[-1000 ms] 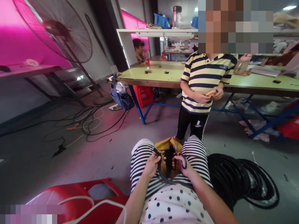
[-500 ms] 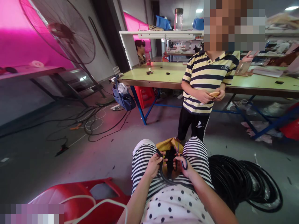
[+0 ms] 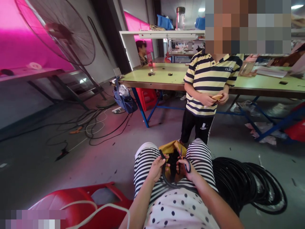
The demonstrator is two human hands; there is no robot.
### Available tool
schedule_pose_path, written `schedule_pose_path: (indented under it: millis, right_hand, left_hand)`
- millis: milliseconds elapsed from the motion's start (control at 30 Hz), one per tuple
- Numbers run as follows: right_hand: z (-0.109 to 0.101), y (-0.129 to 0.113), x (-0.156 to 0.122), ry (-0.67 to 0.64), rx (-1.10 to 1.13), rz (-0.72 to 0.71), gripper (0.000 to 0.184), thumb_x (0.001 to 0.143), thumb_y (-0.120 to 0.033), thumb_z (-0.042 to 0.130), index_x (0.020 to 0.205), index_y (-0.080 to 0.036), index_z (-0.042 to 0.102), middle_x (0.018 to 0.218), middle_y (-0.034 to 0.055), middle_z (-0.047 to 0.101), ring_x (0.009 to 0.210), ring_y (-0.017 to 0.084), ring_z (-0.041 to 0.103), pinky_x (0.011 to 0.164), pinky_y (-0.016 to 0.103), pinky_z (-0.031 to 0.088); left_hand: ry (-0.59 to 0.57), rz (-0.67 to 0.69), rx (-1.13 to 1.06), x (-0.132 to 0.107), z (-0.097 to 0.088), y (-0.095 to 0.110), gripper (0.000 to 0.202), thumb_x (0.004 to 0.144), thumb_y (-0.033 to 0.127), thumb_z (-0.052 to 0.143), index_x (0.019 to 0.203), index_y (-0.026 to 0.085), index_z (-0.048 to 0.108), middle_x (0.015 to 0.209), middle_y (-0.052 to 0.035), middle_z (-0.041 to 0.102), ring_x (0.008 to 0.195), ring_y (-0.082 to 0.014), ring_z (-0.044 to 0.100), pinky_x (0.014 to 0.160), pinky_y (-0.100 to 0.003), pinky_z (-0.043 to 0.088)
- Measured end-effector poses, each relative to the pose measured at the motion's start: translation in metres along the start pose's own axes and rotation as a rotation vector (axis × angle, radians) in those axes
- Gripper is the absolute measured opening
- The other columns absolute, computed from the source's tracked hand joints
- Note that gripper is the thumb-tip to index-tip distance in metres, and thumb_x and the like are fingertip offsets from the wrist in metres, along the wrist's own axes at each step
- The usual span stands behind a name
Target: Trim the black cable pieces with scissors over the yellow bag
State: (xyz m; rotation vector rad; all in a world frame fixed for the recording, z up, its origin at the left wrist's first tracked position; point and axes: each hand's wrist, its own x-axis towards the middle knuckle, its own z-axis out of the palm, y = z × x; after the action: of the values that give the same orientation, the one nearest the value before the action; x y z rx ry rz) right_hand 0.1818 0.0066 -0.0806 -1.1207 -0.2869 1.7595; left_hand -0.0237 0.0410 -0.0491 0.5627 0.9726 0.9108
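Between my knees sits a yellow bag with black pieces inside. Over its left side, my left hand is closed around a black tube or cord, whose short end sticks up past the fingers. The rest of that tube curves down across my lap. My right hand has its fingers in the loops of a pair of scissors with dark handles and some orange. The blades point up and away from me, apart from the tube.
Coils of black tubing lie on the floor at my right. A red plastic stool is at my left. Ahead, a person in a striped shirt stands before a green-topped table. Loose cables and a large fan are further left.
The view has shifted very slightly. Both hands keep nearly the same pose, with the tube and scissors still held.
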Motion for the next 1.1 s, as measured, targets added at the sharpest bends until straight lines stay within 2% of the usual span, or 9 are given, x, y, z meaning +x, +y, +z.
schedule_pose_path:
  millis: [167,400,700,833,933,1033,1100]
  right_hand:
    - [0.001,0.000,0.000,-0.004,0.006,0.004,0.057,0.053,-0.038,0.095,0.100,-0.025,0.065,0.072,-0.0032,0.069,0.064,0.018,0.065,0.064,0.031,0.050]
    - [0.001,0.000,-0.001,-0.007,-0.002,0.008,0.055,0.054,-0.038,0.096,0.098,-0.025,0.065,0.073,-0.0031,0.069,0.063,0.017,0.063,0.063,0.030,0.049]
    - [0.003,-0.001,-0.004,0.004,-0.013,0.025,0.052,0.054,-0.036,0.095,0.095,-0.024,0.065,0.073,-0.0024,0.069,0.066,0.018,0.066,0.064,0.030,0.050]
    - [0.003,0.000,-0.002,-0.014,-0.024,0.009,0.051,0.057,-0.042,0.096,0.095,-0.025,0.066,0.072,-0.0028,0.069,0.063,0.017,0.064,0.064,0.031,0.050]
    - [0.003,0.001,-0.001,-0.019,-0.035,-0.005,0.051,0.058,-0.046,0.096,0.092,-0.025,0.065,0.072,-0.0032,0.067,0.061,0.016,0.062,0.062,0.030,0.048]
    - [0.003,0.003,0.000,-0.023,-0.052,-0.024,0.049,0.061,-0.049,0.095,0.090,-0.025,0.064,0.071,-0.0029,0.066,0.060,0.015,0.059,0.061,0.030,0.046]
    - [0.003,0.003,0.000,-0.021,-0.058,-0.029,0.049,0.061,-0.050,0.095,0.089,-0.025,0.063,0.071,-0.0026,0.067,0.060,0.015,0.059,0.061,0.030,0.045]
  left_hand:
    - [0.006,-0.009,0.009,0.001,-0.001,-0.001,0.041,0.080,0.021,0.086,0.116,0.016,0.068,0.127,-0.0120,0.074,0.066,-0.0141,0.073,0.053,-0.026,0.058]
    - [0.023,0.006,-0.030,0.005,-0.002,-0.004,0.042,0.081,0.023,0.086,0.118,0.016,0.067,0.102,-0.0051,0.075,0.058,-0.0103,0.064,0.050,-0.023,0.052]
    - [0.002,0.024,0.010,0.009,-0.004,-0.009,0.045,0.077,0.036,0.091,0.111,0.016,0.069,0.086,0.0012,0.070,0.052,-0.0068,0.056,0.047,-0.020,0.044]
    - [-0.067,-0.017,0.110,0.008,-0.003,-0.011,0.053,0.072,0.046,0.093,0.108,0.014,0.070,0.078,0.0030,0.066,0.047,-0.0049,0.049,0.043,-0.019,0.036]
    - [-0.114,-0.050,0.159,0.008,-0.001,-0.016,0.063,0.068,0.057,0.093,0.105,0.013,0.069,0.069,0.0063,0.058,0.043,-0.0039,0.042,0.040,-0.018,0.028]
    - [-0.094,-0.066,0.167,0.009,0.001,-0.019,0.070,0.068,0.067,0.089,0.106,0.013,0.066,0.061,0.0096,0.049,0.042,-0.0038,0.036,0.040,-0.018,0.023]
    - [-0.043,-0.070,0.165,0.010,0.003,-0.020,0.075,0.073,0.073,0.082,0.115,0.015,0.063,0.059,0.0111,0.046,0.041,-0.0049,0.035,0.040,-0.018,0.022]
